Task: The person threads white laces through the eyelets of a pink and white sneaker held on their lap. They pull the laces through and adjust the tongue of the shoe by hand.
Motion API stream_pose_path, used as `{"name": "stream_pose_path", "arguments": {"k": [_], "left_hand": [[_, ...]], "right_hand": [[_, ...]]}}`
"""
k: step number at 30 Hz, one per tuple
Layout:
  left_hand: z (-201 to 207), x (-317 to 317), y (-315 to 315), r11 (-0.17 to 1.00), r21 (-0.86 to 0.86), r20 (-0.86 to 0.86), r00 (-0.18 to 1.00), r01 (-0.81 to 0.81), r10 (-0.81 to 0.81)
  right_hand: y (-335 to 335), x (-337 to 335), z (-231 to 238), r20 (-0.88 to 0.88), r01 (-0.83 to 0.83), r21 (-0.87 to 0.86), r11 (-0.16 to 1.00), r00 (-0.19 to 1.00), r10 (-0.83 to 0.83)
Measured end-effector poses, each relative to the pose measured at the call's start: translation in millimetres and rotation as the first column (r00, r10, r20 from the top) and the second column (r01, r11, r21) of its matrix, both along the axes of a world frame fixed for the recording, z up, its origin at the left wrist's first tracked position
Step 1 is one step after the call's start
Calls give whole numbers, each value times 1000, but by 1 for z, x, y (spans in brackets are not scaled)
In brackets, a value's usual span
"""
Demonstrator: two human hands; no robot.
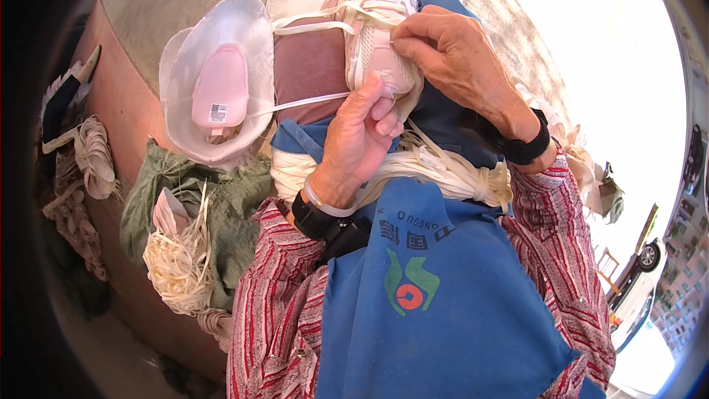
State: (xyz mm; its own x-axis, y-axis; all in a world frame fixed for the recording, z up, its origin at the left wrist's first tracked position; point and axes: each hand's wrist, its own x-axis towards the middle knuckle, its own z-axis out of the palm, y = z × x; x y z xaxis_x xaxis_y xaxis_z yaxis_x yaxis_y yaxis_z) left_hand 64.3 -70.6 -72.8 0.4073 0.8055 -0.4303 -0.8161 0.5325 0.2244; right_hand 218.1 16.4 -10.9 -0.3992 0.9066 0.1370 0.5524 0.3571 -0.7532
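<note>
A pale pink and white sneaker upper lies toe toward me at the top centre, with a white shoelace trailing left. My right hand is at its right edge, thumb and forefinger pinched on the lace near the lacing holes. At the toe, my left hand is closed, thumb up and fingers curled. Another stretch of white lace runs from the left into this hand, which seems to grip it; the fingers partly hide the hold. Under the shoe are a dark reddish pad and blue cloth.
At left, a white bowl-like container holds a pink shoe tongue with a label. A bundle of cream laces lies across my lap above a blue apron. More laces hang by a green sack; shoe uppers lie far left.
</note>
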Motion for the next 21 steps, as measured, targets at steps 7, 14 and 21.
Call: {"name": "stream_pose_path", "arguments": {"k": [7,14,21], "left_hand": [[3,2,2,1000,6,-21,1000,9,-8],[4,3,2,1000,3,-30,1000,7,-7],[2,0,0,1000,3,-44,999,5,-5]], "right_hand": [[-2,4,-2,-91,24,-109,994,995,-34],[-4,1,1,-139,21,-99,995,990,-34],[-8,0,4,-40,-46,68,997,998,49]]}}
